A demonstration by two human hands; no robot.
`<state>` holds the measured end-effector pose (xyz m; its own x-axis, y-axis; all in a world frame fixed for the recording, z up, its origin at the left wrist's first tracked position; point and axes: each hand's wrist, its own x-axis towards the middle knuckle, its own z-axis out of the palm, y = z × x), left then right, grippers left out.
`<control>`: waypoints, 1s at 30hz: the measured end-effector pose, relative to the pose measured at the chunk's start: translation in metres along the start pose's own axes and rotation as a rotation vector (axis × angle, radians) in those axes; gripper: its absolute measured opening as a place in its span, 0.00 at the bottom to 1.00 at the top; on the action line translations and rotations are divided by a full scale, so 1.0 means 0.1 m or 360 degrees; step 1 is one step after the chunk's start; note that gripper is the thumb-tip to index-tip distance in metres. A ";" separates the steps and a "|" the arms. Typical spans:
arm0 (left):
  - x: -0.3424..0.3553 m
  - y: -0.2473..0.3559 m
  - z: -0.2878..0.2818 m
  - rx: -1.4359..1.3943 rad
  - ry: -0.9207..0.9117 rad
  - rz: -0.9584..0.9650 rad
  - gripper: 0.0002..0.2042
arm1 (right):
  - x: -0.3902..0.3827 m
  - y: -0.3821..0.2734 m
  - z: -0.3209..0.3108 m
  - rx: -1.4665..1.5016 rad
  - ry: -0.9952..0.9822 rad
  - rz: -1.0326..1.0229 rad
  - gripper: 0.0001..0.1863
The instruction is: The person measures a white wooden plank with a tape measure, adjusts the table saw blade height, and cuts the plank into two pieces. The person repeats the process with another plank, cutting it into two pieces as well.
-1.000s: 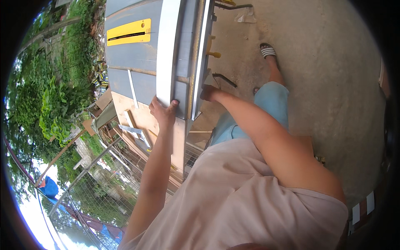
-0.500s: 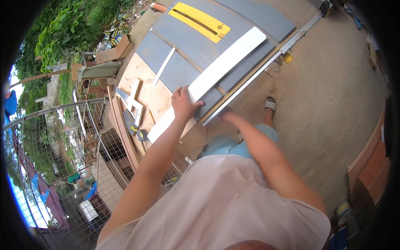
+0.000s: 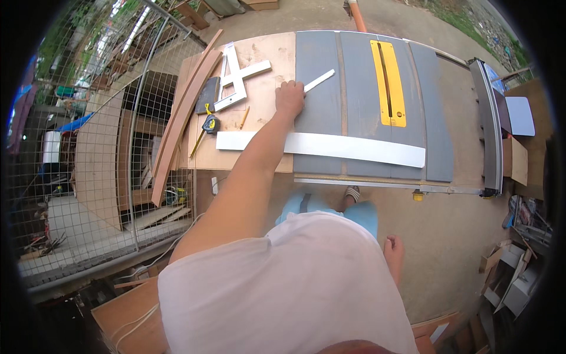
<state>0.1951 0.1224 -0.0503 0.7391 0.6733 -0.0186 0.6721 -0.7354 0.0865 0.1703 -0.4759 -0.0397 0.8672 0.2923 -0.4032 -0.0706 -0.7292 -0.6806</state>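
Note:
My left hand (image 3: 290, 99) is closed over the near end of a thin white strip (image 3: 320, 81), at the seam between a wooden board (image 3: 277, 50) and a grey table saw top (image 3: 318, 121). The strip slants away to the right across the grey top. Nearer to me, a wide white board (image 3: 359, 148) lies across both surfaces, partly hidden by my left forearm. My right hand (image 3: 393, 246) hangs low beside my body, its fingers curled, with nothing visible in them. A yellow slotted insert (image 3: 389, 82) sits in the saw top.
On the wooden board lie a white square-shaped frame tool (image 3: 234, 76), a pencil (image 3: 244, 117) and a tape measure (image 3: 210, 123). Long wooden planks (image 3: 186, 118) run along its left edge, beside a wire mesh fence (image 3: 76, 171). A saw fence (image 3: 489, 130) stands at the right end.
My left hand has left the wide white board and reached forward to the thin strip. My right hand has dropped from the table's front edge to my side. The view has turned.

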 end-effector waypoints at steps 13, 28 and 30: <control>-0.15 -0.02 -0.29 -0.0560 -0.0316 -0.0710 0.13 | 1.02 -3.06 0.20 0.0280 -0.0538 -0.1601 0.06; -0.65 -2.09 -0.73 -0.0419 -0.0184 -0.0622 0.22 | 2.52 -5.46 3.88 -0.1580 -0.0418 -0.1720 0.36; -0.51 -2.21 -0.65 -0.0413 -0.0272 -0.0485 0.15 | 2.52 -5.46 3.97 -0.1678 -0.0408 -0.1661 0.30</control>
<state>0.0055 0.2557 -0.0036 0.5202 0.8182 -0.2449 0.8433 -0.4468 0.2986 0.2323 0.2412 -0.0126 0.1878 0.9621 -0.1978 0.9801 -0.1968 -0.0268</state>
